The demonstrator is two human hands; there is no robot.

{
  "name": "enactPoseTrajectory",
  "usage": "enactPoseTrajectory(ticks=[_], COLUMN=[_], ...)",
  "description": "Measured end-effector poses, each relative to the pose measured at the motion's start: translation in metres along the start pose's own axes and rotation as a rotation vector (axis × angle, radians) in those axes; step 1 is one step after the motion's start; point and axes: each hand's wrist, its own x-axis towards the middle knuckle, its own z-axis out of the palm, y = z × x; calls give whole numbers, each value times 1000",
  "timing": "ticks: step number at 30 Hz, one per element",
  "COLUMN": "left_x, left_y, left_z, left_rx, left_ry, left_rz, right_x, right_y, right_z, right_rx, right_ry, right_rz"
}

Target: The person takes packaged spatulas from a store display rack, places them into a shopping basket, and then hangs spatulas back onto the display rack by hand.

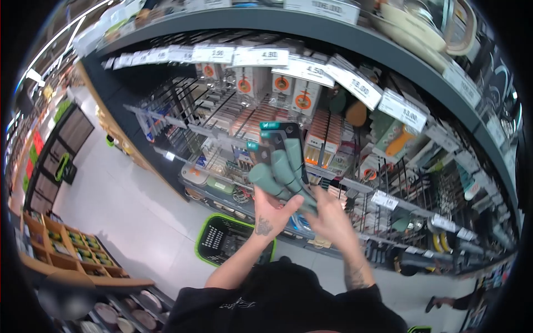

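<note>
Several green-handled utensils (272, 180) with dark cards (283, 133) are bunched together in front of the shelf, their working ends not clear to see. My left hand (273, 212) is closed around the lower left of the bunch, with the thumb across it. On the other side my right hand (328, 213) grips the same bunch, its fingers partly hidden behind it. Packs with round orange labels (303, 101) hang from hooks just beyond the bunch.
A black shopping basket with a green rim (206, 222) stands on the floor below my left forearm. Price tags (355, 83) line the curved shelf edge above. At left is a wooden compartment stand (66, 244). Another person's arm (463, 302) shows at lower right.
</note>
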Motion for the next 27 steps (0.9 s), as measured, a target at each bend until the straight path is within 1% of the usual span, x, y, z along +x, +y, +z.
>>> enactPoseTrajectory(ticks=[1, 2, 4, 5, 6, 8, 9, 10, 12, 13, 14, 16, 17, 18, 20, 22, 24, 25, 26, 27], left_x=[-2, -4, -9, -11, -12, -13, -12, -14, -17, -19, -21, -21, -21, -22, -23, -24, -25, -24, -25, -26], left_y=[6, -1, -22, -14, -16, -22, -26, -26, -19, -26, -26, -24, -24, -23, -17, -14, -10, -10, -12, -15], left_z=[-3, -9, -21, -17, -21, -38, -44, -50, -61, -68, -70, -74, -77, -77, -75, -76, -75, -74, -77, -81], left_rx=[70, 59, -171, -268, -283, -528, -646, -658, -868, -873, -883, -789, -810, -814, -804, -786, -723, -705, -706, -722], left_ry=[25, 58, 200, 244, 273, 289, 315, 341, 259, 246, 263, 236, 198, 204, 218, 230, 301, 349, 351, 325], left_rz=[-58, -42, -117, -152, -135, -353, -377, -367, -392, -374, -377, -305, -272, -270, -231, -237, -246, -247, -248, -255], right_x=[-4, -7, -11, -12, -14, -20, -24, -25, -30, -33, -34, -33, -33, -34, -36, -36, -35, -33, -32, -32], right_y=[-9, -18, -36, -46, -52, -59, -54, -51, -47, -41, -37, -29, -23, -18, -15, -18, -22, -26, -29, -31], right_z=[5, 10, 22, 25, 28, 33, 34, 35, 40, 43, 46, 51, 59, 66, 77, 79, 77, 75, 74, 75], right_rx=[-85, -193, -316, -347, -357, -228, -172, -174, 126, 223, 221, 437, 412, 410, 582, 581, 581, 507, 433, 433], right_ry=[-35, -90, -43, -55, -78, -35, -80, -107, -173, -223, -241, -252, -198, -206, -172, -176, -181, -174, -166, -166], right_rz=[41, 55, 8, 31, 6, -9, -77, -89, -130, -92, -84, -67, -80, -79, 90, 90, 89, 51, 14, 16])
